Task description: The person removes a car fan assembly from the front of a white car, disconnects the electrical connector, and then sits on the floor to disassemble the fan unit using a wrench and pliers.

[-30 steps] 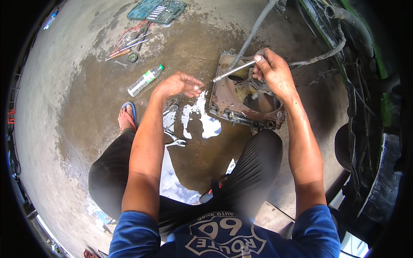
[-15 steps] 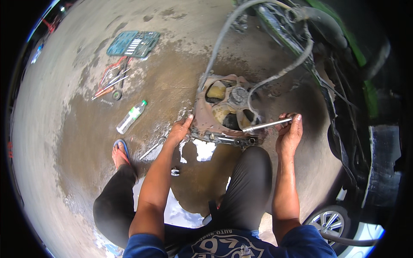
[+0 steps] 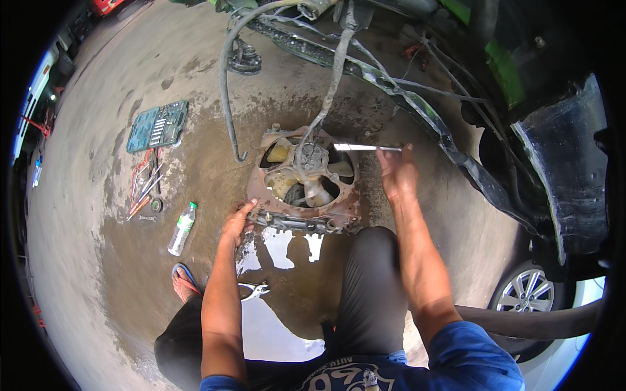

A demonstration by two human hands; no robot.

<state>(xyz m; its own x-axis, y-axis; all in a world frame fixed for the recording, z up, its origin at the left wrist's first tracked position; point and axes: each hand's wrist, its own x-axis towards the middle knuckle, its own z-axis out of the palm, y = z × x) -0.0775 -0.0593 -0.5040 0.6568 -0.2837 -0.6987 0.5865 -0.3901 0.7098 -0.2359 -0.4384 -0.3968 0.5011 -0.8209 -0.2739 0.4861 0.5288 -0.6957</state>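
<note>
A radiator fan assembly [image 3: 261,189] with a dirty, reddish-brown shroud and pale blades lies on the wet ground in front of me. My left hand [image 3: 238,220] grips its near left corner, thumb on top and fingers below. My right hand [image 3: 396,173], at the far right side of the shroud, holds a slim silver bar-shaped hand tool [image 3: 365,148]. The tool points left over the shroud, its tip close to the fan motor [image 3: 313,156]. Motion blurs the tool, and I cannot tell whether the tip touches. A hose [image 3: 334,85] hangs down in front of the motor.
An open socket set case [image 3: 139,132] lies at the far left, with several loose hand tools [image 3: 147,189] nearer. A plastic bottle [image 3: 182,229] lies closer to my foot. Pliers [image 3: 256,291] sit by the puddle. Vehicle front parts [image 3: 417,107] overhang on the right, near a wheel [image 3: 523,291].
My right hand has moved forward, bringing the tool from the shroud's near right edge to its far side near the motor. My left hand stays on the near left corner. My view has shifted.
</note>
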